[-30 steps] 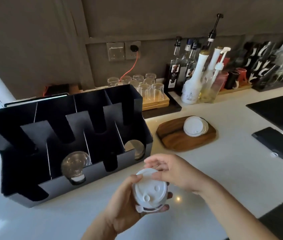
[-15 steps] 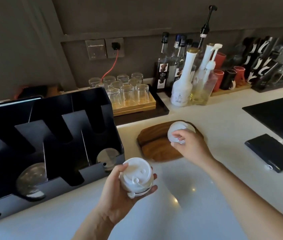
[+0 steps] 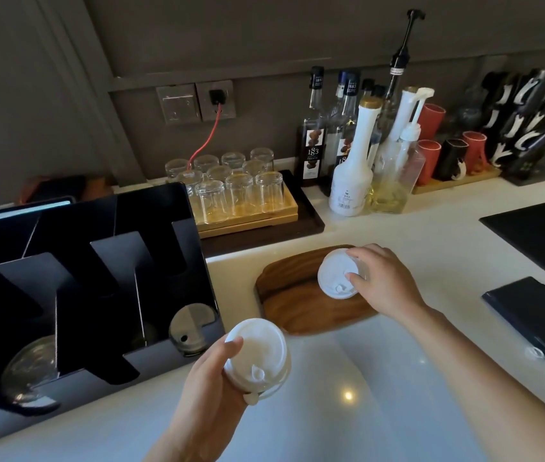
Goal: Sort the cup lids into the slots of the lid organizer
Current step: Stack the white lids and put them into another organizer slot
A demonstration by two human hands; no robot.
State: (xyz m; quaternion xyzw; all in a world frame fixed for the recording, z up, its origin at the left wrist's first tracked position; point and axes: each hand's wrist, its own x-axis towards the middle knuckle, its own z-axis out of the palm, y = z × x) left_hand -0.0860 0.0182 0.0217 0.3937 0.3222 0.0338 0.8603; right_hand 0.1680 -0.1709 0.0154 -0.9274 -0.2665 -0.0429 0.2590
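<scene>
My left hand (image 3: 211, 388) holds a small stack of white cup lids (image 3: 258, 356) just in front of the black lid organizer (image 3: 104, 368), near its right end. My right hand (image 3: 386, 281) grips another white lid (image 3: 336, 273), tilted up over the wooden board (image 3: 291, 295). In the organizer's rightmost slot a clear flat lid (image 3: 191, 328) stands upright. A clear domed lid (image 3: 28, 368) sits in a slot further left. The other slots look dark, and I cannot tell what they hold.
Upturned glasses on a wooden tray (image 3: 248, 211) stand behind the board. Syrup bottles (image 3: 351, 181) and mugs line the back wall. A black notebook (image 3: 541, 315) lies at the right, a black mat (image 3: 544, 228) beyond it. White counter (image 3: 381, 411) spreads in front.
My right hand left the stack in my left hand, reached out to the wooden board and took hold of a white lid there, lifting it on edge. The view shifted right.
</scene>
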